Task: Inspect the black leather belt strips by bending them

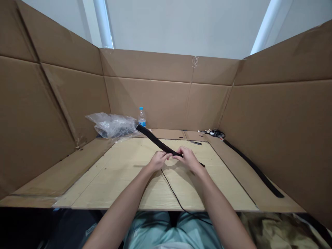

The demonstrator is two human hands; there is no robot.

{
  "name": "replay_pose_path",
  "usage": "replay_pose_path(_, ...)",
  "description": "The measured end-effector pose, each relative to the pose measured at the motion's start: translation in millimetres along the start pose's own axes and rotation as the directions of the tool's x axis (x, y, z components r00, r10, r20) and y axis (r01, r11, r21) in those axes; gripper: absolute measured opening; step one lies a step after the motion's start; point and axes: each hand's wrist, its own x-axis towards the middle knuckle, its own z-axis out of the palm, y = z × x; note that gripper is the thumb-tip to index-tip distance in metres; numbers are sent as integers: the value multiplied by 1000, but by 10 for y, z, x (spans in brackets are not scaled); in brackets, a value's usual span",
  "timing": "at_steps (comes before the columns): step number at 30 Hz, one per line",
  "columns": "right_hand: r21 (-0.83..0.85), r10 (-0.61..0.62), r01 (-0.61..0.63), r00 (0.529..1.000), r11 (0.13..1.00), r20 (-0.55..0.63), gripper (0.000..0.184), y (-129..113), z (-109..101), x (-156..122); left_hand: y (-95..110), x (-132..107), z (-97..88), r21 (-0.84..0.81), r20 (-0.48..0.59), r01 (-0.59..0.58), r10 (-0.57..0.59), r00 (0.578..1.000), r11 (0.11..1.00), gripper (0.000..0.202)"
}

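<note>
So, how many hands are we counting?

Two, both the person's own: the left hand (158,161) and the right hand (188,159), nearly touching above the middle of the tabletop (109,186).

And how are they set?

Neither is spread. Each pinches the black strap (155,141), fingers pressed together on it.

Where does that strap lie?

It rises from the hands toward the far left corner and ends against the one plastic bag (111,125). A short end pokes out past the right hand.

Is that the only strap?

No, there are two. A second black strap (255,170) lies along the cardboard flap (233,166) on the right edge. One thin black cable (172,190) also runs from under the hands across the tabletop and over the near edge. I cannot tell whether it joins the strap in the hands.

What sits along the far edge?

One upright water bottle (141,117) with a blue label stands just beside the bag. One small dark tool (195,142) lies near the far edge, and one small tangle of black cables (214,133) sits in the far right corner. The bag holds dark items, too blurred to count. Cardboard walls (166,103) rise behind all of it.
</note>
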Motion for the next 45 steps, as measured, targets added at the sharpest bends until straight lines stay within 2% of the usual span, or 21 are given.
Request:
replay_pose_path(2, -19, -5, 5, 1000, 1000, -14, 23, -10, 1, -11, 7, 0, 13, 8, -25, -3, 3, 1000, 1000, 37)
replay_pose_path(5, -34, -16, 17, 1000, 999, 8, 18, -62, 0, -31, 22, 5, 23, -4, -53, -17, 16, 998, 1000, 36)
replay_pose_path(9, 66, -8, 4, 999, 998, 49, 18, -131, -26, -50, 39, 15, -10, 8, -93, 9, -8, 996, 1000, 34)
replay_pose_path(14, 184, 23, -32, 998, 982, 51, 18, -131, -4, -41, 47, 27, -38, -46, -25, -20, 19, 1000, 999, 29)
replay_pose_path(18, 112, 31, -29, 1000, 993, -8, 37, -77, 63, -6, 35, 21, 8, -23, -59, 24, -25, 998, 999, 39)
replay_pose_path(21, 34, -36, 38, 998, 999, -44, 25, -54, 67, 2, 32, 16, 39, -22, -56, 27, -29, 998, 999, 44)
replay_pose_path(24, 21, -71, 71, 997, 997, -44, 22, -87, 8, -19, 28, 16, 50, -24, -77, 24, -26, 997, 999, 45)
replay_pose_path(30, 176, -39, 19, 993, 984, 108, 18, -201, -103, -65, -3, 28, 13, -28, -100, 22, -25, 995, 999, 41)
replay_pose_path(35, 270, -43, 18, 995, 963, 88, 26, -199, -41, -50, -27, 56, -17, -118, -81, 7, -16, 997, 993, 30)
replay_pose_path(38, 207, -18, 8, 999, 978, 43, 41, -157, 24, -42, -32, 59, -3, -168, -76, -18, 5, 997, 986, 32)
replay_pose_path(40, 158, -16, 17, 1000, 987, -4, 44, -116, 54, -39, -27, 50, 13, -162, -71, -24, 13, 997, 986, 34)
replay_pose_path(45, 20, -32, 33, 998, 999, -60, 17, -34, 50, -31, 11, 24, 46, -80, -61, -16, 11, 998, 997, 40)
